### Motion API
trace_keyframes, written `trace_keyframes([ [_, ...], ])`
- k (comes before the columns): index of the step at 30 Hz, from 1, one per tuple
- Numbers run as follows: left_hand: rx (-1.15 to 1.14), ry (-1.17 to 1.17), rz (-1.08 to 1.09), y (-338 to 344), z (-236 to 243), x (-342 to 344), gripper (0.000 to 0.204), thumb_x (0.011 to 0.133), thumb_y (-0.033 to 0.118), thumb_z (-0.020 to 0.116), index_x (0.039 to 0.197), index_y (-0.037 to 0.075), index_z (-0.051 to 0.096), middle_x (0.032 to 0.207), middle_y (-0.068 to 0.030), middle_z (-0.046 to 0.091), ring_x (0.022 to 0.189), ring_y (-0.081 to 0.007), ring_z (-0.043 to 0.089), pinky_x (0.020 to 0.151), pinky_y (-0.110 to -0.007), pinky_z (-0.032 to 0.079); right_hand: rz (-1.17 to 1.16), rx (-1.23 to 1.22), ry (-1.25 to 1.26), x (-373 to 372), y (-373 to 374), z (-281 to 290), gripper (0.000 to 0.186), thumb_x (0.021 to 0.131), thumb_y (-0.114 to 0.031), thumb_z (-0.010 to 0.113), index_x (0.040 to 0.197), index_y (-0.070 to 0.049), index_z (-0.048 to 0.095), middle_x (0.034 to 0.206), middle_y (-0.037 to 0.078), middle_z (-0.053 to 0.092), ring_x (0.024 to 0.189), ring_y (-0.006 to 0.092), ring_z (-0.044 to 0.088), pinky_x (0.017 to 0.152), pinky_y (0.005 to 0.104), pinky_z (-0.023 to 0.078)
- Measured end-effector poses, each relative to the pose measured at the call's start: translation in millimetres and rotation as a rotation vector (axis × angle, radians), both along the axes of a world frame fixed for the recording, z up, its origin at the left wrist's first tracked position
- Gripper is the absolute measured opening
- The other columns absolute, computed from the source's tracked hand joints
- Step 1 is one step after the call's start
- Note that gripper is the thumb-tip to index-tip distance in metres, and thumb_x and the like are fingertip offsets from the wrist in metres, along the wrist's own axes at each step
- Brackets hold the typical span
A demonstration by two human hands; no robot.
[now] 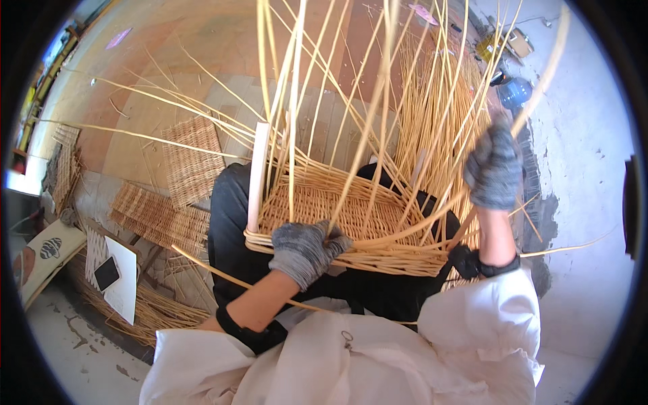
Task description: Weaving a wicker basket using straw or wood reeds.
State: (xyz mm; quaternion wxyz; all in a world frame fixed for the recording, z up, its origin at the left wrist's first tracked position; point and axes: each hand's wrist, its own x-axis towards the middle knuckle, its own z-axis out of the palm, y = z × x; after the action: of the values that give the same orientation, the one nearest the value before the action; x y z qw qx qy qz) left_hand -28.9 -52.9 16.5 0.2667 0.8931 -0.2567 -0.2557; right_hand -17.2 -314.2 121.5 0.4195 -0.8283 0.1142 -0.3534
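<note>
A half-woven wicker basket [398, 262] rests across my lap, with low walls and long upright willow stakes [297, 115] fanning away from its rim. My left hand [307, 250], in a grey knitted glove, is closed on the near rim, thumb and fingers pinching around the weave and a stake. My right hand [496, 167], also gloved, is raised off the basket's right side and slightly blurred by motion. Its fingers are wrapped round a thick willow rod [548, 67], which curves from the near rim through the hand and up. A pale flat slat [258, 179] stands at the left corner.
A large bundle of willow rods [435, 101] lies beyond the basket to the right, beside the wall. Woven panels [192, 158] lie on the floor at left, near a white board [125, 283] carrying a dark rectangle. A blue water bottle [515, 92] stands at far right.
</note>
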Motion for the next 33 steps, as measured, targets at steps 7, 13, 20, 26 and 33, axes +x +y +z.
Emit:
trace_keyframes([
  [7,-0.068,-0.208,0.146,-7.4,-21.3,-16.8,0.043,0.08,0.048,0.048,0.075,0.008,0.063,0.058,-0.0107,0.059,0.056,-0.0264,0.058,0.057,-0.04,0.043,0.422,0.208,-0.203,90.7,98.9,-2.6,0.013,0.074,-0.004,0.057,0.087,-0.006,0.059,0.065,0.005,0.056,0.054,0.0137,0.055,0.046,0.0221,0.044],
  [13,-0.099,-0.353,0.316,-12.9,-34.9,-20.2,0.048,0.082,0.046,0.045,0.067,0.004,0.062,0.053,-0.0142,0.055,0.052,-0.0293,0.056,0.054,-0.04,0.043,0.46,-0.289,-0.372,153.6,143.2,-28.4,0.01,0.076,-0.005,0.051,0.085,-0.006,0.057,0.079,0.009,0.059,0.064,0.0232,0.057,0.058,0.0322,0.047],
  [20,-0.015,-0.083,0.142,-10.3,-7.8,1.5,0.052,0.084,0.051,0.038,0.082,0.004,0.062,0.057,-0.0151,0.057,0.057,-0.0298,0.057,0.058,-0.039,0.044,0.627,-0.101,0.446,101.5,50.4,28.5,0.046,0.077,-0.02,0.062,0.119,-0.01,0.045,0.091,0.007,0.058,0.074,0.0155,0.056,0.063,0.0276,0.051],
  [26,-0.032,-0.058,0.2,-10.1,-11.9,2.9,0.052,0.083,0.052,0.039,0.079,0.006,0.063,0.058,-0.0157,0.057,0.058,-0.0308,0.057,0.059,-0.039,0.044,0.059,-0.294,0.647,98.5,82.0,24.4,0.075,0.069,-0.005,0.068,0.132,-0.01,0.028,0.103,0.017,0.055,0.093,0.0231,0.056,0.071,0.038,0.051],
  [33,-0.022,-0.106,0.169,-2.7,-13.3,3.0,0.052,0.081,0.053,0.043,0.084,0.004,0.062,0.062,-0.016,0.059,0.06,-0.0307,0.058,0.06,-0.041,0.044,0.623,0.921,-0.194,28.9,13.1,27.6,0.061,0.074,-0.026,0.065,0.124,-0.007,0.037,0.101,0.017,0.055,0.098,0.0188,0.054,0.085,0.0338,0.045],
])
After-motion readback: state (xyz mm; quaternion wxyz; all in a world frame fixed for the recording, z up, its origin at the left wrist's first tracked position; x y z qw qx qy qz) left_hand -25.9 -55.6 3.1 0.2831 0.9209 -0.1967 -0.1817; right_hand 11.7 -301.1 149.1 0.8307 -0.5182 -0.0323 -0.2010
